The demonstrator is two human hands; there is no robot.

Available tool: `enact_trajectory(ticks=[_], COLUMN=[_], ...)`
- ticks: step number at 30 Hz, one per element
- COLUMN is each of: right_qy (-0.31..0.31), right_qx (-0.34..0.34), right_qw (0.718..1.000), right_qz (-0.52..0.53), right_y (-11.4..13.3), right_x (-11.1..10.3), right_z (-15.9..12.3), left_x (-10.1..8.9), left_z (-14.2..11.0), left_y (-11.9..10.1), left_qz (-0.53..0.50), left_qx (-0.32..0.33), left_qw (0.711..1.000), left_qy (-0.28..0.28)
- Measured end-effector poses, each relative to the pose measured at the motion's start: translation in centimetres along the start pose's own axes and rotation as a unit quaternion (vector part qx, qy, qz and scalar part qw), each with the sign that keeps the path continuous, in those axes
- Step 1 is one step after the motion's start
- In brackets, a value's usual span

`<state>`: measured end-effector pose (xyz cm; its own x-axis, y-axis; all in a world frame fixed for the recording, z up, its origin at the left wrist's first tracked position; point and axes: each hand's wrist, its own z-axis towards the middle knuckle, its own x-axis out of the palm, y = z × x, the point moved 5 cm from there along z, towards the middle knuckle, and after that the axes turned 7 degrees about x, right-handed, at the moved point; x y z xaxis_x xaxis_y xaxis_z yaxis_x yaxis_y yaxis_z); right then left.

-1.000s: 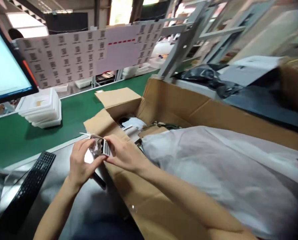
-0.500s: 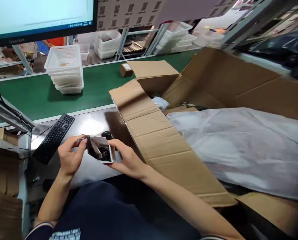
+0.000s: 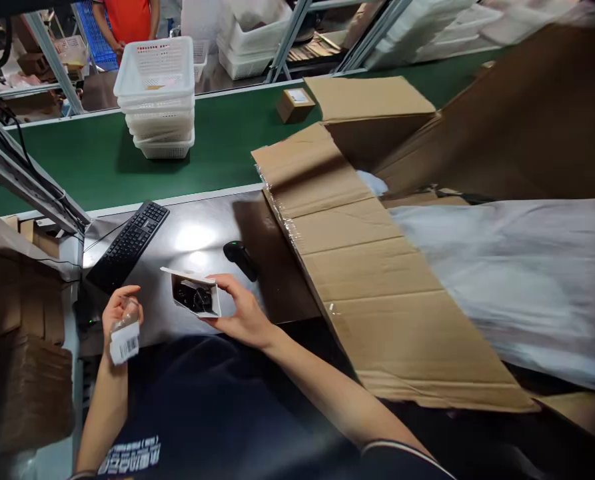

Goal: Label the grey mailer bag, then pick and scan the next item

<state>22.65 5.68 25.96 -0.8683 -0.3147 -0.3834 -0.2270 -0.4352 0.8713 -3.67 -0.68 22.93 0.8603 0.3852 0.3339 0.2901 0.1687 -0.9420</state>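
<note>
Right hand (image 3: 240,313) clamped on a small white carton (image 3: 193,296), flap open, dark glossy item inside, held low over the grey metal worktop (image 3: 197,227); left hand (image 3: 120,320) closed on a crinkled clear bag with a barcode label (image 3: 124,343), apart from the carton; black scanner (image 3: 240,258) just behind the carton; black keyboard (image 3: 128,243) to the left; large corrugated box (image 3: 377,267) crowds the right, flaps taped, white plastic liner (image 3: 517,267) inside; stacked white baskets (image 3: 158,100) on the green belt (image 3: 77,167).
</note>
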Motion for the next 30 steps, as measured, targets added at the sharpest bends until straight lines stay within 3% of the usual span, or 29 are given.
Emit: enact_trajectory(ticks=[5,8,11,13,16,19,21,23,26,28,30], right_qy=[0.003,0.005,0.016,0.022,0.017,-0.007,-0.031,-0.062,-0.101,-0.116,-0.119], right_qx=[-0.022,-0.061,-0.110,-0.144,-0.158,-0.100,-0.012,0.107,0.234,0.258,0.261], right_qw=[0.999,0.998,0.994,0.989,0.986,0.994,0.999,0.992,0.967,0.959,0.958], right_qz=[0.040,0.030,0.004,-0.020,-0.047,-0.046,-0.028,-0.004,0.018,0.024,0.029], right_y=[-0.6,-0.4,0.1,0.5,-0.5,-4.9,-10.1,-16.2,-23.4,-25.8,-26.5], right_x=[1.0,0.9,0.5,0.2,0.4,1.9,3.6,5.6,8.6,10.0,10.8], right_z=[0.1,0.4,0.8,0.9,1.1,1.6,2.4,3.4,4.6,4.9,4.4], left_x=[1.3,1.3,1.2,1.8,2.9,2.8,2.7,3.0,4.1,4.3,4.0], left_z=[-1.4,-1.6,-2.0,-2.1,-1.8,-0.4,0.6,1.6,2.0,1.6,1.1], left_y=[0.7,0.7,0.2,-0.5,-1.2,-1.0,0.0,1.7,4.2,5.3,5.8], left_qz=[-0.064,-0.066,0.089,0.200,0.260,0.217,0.122,-0.012,-0.189,-0.243,-0.252], left_qx=[-0.038,-0.046,-0.065,-0.066,-0.057,-0.044,-0.060,-0.122,-0.275,-0.353,-0.378], left_qw=[0.989,0.984,0.981,0.959,0.940,0.971,0.991,0.992,0.942,0.903,0.890], left_qy=[0.125,0.158,0.159,0.187,0.212,0.095,0.010,-0.014,0.011,0.020,0.020])
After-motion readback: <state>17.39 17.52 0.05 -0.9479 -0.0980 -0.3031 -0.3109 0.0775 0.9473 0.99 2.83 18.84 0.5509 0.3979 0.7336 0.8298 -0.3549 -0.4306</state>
